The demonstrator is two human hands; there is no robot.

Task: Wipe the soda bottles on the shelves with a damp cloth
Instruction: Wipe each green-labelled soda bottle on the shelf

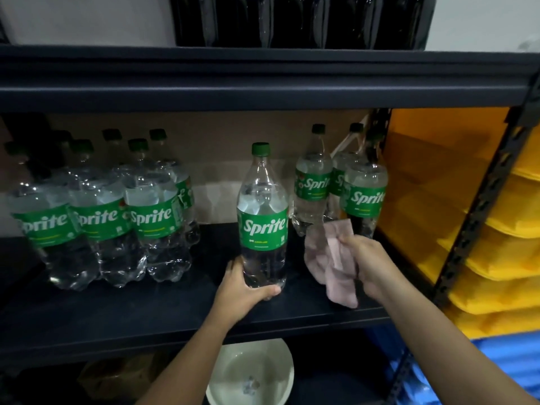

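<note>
Left hand (pixel 245 290) grips the base of an upright clear Sprite bottle (pixel 263 217); beside it, right hand (pixel 365 258) clutches a crumpled pink cloth (pixel 330 258).

Left hand (pixel 244 293) wrapped round base of upright Sprite bottle (pixel 263 217) on dark shelf (pixel 117 314). Right hand (pixel 369 263) pinching pink cloth (pixel 327 261) just beside it. More bottles (pixel 99 226) left and right; white bowl (pixel 254 375) below.

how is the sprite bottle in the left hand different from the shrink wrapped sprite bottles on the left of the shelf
The held bottle stands alone, gripped near its base by the left hand; the wrapped pack is bundled in plastic film, untouched. Both have green caps and Sprite labels.
</note>
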